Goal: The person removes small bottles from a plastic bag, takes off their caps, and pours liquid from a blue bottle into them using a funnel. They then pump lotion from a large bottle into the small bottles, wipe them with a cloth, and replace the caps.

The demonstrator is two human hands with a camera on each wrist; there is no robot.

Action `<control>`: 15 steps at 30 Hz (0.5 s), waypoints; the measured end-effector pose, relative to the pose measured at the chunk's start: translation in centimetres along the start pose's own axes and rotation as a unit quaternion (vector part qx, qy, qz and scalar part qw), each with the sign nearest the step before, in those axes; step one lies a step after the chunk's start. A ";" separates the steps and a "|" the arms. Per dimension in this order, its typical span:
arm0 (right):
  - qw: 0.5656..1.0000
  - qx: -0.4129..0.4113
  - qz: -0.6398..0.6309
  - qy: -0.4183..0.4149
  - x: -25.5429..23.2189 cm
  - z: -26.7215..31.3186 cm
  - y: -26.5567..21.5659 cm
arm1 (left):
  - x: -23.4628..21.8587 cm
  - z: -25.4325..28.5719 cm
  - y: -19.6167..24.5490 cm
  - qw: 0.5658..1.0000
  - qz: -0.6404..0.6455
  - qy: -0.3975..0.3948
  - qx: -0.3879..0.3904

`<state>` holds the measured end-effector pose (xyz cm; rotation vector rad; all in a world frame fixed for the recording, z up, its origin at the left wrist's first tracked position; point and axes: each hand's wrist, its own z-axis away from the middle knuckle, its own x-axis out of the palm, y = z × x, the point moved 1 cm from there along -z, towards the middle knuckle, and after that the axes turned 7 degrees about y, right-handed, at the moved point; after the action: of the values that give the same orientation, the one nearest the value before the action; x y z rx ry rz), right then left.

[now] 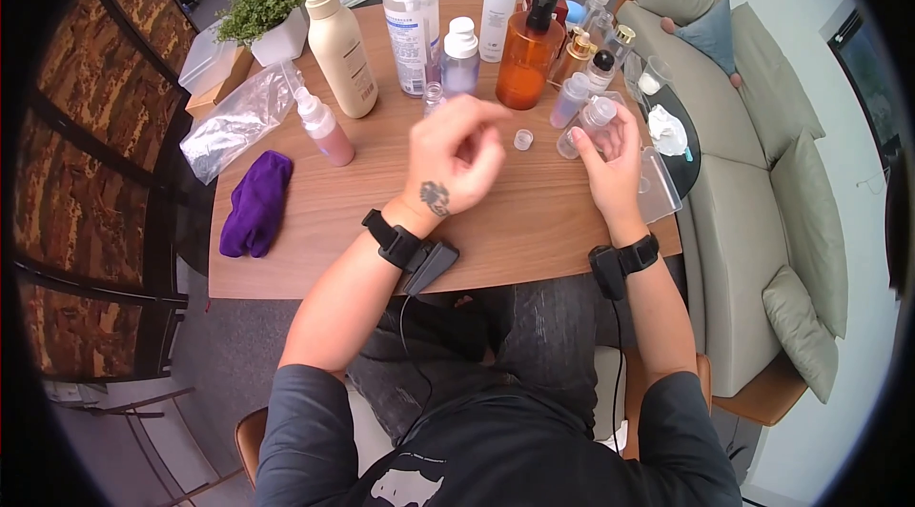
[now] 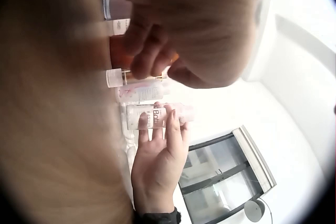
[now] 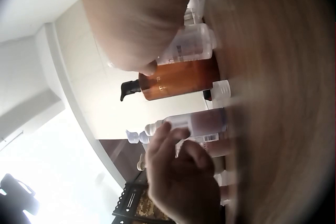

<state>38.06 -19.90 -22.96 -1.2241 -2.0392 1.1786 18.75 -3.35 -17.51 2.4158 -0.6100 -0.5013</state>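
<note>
My right hand grips a small clear bottle by its sides near the table's right part; its pink lettering shows in the left wrist view, where the right hand holds the bottle between thumb and fingers. Raised over the middle of the table is my left hand, its fingers loosely bent with nothing seen in them. Just beyond it stands a small clear bottle, partly hidden. A small clear cap lies between the hands. The right wrist view shows the left hand before a lilac bottle.
Along the back stand an amber pump bottle, a cream pump bottle, a clear pump bottle and a white bottle. At left are a pink bottle, a purple cloth and plastic wrap. A clear tray lies far right.
</note>
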 end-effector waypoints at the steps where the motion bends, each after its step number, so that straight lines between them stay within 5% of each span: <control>1: 1.000 0.012 0.007 0.001 0.0 0.0 0.0 | -0.9 -0.6 -0.2 0.998 -0.031 0.044 0.034; 4: 0.999 0.020 0.028 0.000 0.1 -0.1 -0.4 | -2.5 -1.8 -1.1 0.984 0.045 0.171 -0.026; 10: 0.993 -0.043 0.107 0.034 0.0 -0.1 -1.0 | -3.5 -2.2 -4.5 0.983 -0.027 0.179 -0.042; 15: 0.975 -0.144 0.143 0.094 -0.4 0.0 -2.1 | -3.7 -2.2 -6.0 0.971 -0.006 0.198 -0.133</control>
<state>37.29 -20.72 -21.12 -1.7483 -1.9850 0.8636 18.55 3.90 -18.86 2.1768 -0.3301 -0.0890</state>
